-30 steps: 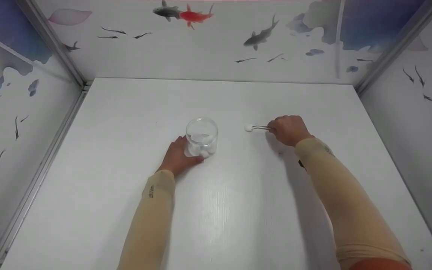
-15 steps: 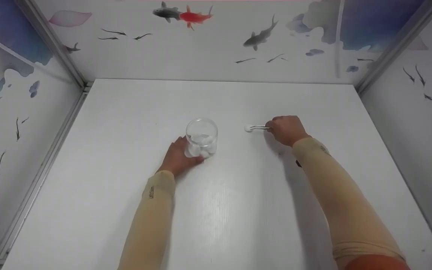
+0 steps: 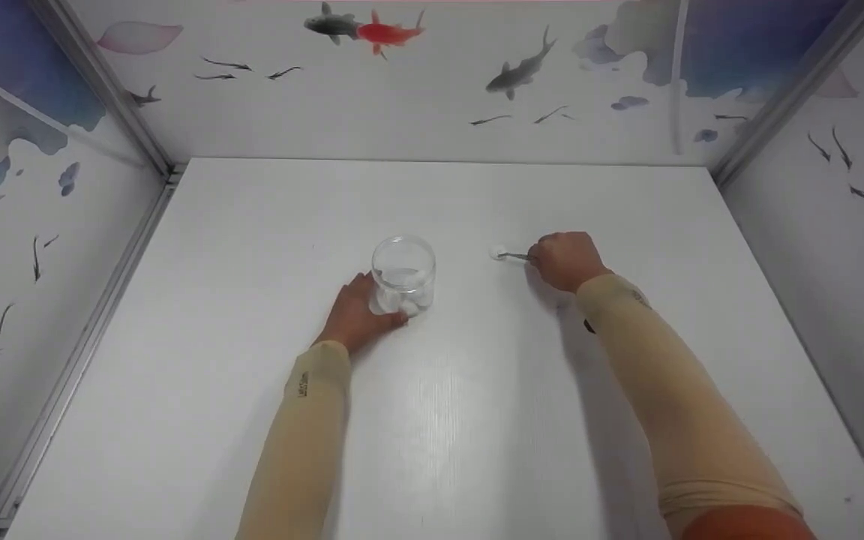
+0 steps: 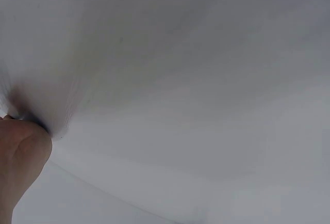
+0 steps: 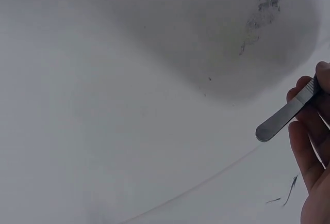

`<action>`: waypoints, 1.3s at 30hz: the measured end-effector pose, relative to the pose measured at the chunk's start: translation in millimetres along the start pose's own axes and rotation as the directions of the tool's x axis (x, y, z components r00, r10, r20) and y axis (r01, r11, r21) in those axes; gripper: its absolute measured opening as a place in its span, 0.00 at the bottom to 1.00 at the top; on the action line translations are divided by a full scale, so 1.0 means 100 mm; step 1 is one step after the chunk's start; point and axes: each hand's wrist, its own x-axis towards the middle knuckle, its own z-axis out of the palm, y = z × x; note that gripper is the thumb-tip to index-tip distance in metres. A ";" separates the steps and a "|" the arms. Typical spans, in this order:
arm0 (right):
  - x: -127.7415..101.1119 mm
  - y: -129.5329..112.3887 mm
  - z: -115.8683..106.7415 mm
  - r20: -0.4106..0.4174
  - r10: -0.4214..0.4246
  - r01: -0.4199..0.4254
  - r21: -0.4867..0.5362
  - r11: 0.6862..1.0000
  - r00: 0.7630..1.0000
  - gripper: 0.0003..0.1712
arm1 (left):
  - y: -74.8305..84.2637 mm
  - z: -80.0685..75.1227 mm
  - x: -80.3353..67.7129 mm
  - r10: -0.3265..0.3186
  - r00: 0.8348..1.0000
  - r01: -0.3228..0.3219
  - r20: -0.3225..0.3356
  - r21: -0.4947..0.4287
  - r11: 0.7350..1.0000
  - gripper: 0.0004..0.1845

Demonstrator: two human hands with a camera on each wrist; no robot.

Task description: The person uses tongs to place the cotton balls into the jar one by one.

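Observation:
A clear round jar (image 3: 433, 276) stands upright left of the table's middle, with several white balls, like cotton balls, at its bottom. My left hand (image 3: 355, 315) grips the jar low on its near left side, thumb across the front. To the right, my right hand (image 3: 568, 260) pinches metal tweezers (image 3: 516, 256) that point left. Their tips overlap a small white ball (image 3: 496, 252) on the table. In the right wrist view the rounded rear end of the tweezers (image 5: 282, 121) sticks out from the fingers. The left wrist view has part of the left hand (image 4: 26, 157) at its edge.
White table (image 3: 252, 225) with a back wall (image 3: 432, 120) and side walls printed with fish. Grey metal strips run along the corners and the left edge. Dark smudges (image 5: 263, 15) show in the right wrist view.
My right hand and forearm have shifted slightly left, and the tweezers' arms now look closer together over the white ball. The left hand and the jar have stayed in place.

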 end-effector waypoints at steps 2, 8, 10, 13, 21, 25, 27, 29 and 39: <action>0.00 0.00 0.00 0.008 0.017 -0.017 0.000 1.000 1.000 0.06 | -0.01 0.00 0.01 0.007 1.000 -0.007 -0.001 -0.001 1.000 0.59; -0.05 0.03 -0.07 0.022 0.085 -0.086 0.090 0.992 0.996 0.09 | -0.01 0.01 0.01 0.017 1.000 -0.017 -0.010 -0.021 1.000 0.59; -0.08 0.04 -0.11 0.022 0.087 -0.089 0.124 0.988 0.996 0.09 | -0.01 0.00 0.01 0.017 1.000 -0.017 -0.012 -0.026 1.000 0.59; -0.12 0.04 -0.17 0.011 0.079 -0.080 0.160 0.984 0.997 0.09 | -0.01 0.00 0.01 0.024 1.000 -0.025 -0.015 -0.023 0.999 0.59; -0.20 0.01 -0.30 -0.044 0.007 0.001 0.185 0.983 0.999 0.08 | -0.04 0.00 0.03 0.037 0.999 -0.038 -0.013 -0.023 0.999 0.59; -0.21 -0.03 -0.37 -0.088 -0.032 0.049 0.195 0.980 0.996 0.07 | -0.05 0.01 0.03 0.036 0.999 -0.037 -0.013 -0.020 0.999 0.59; -0.21 -0.05 -0.40 -0.110 -0.048 0.070 0.201 0.977 0.993 0.07 | -0.04 0.00 0.04 0.046 0.999 -0.046 -0.020 -0.012 0.999 0.59; -0.20 -0.09 -0.45 -0.128 -0.065 0.092 0.211 0.973 0.990 0.06 | -0.04 0.00 0.04 0.046 0.999 -0.046 -0.020 -0.004 0.999 0.59; -0.06 -0.39 -0.68 -0.208 -0.155 0.199 0.209 0.957 0.966 0.07 | -0.01 0.00 0.01 0.030 0.999 -0.030 -0.012 -0.002 1.000 0.59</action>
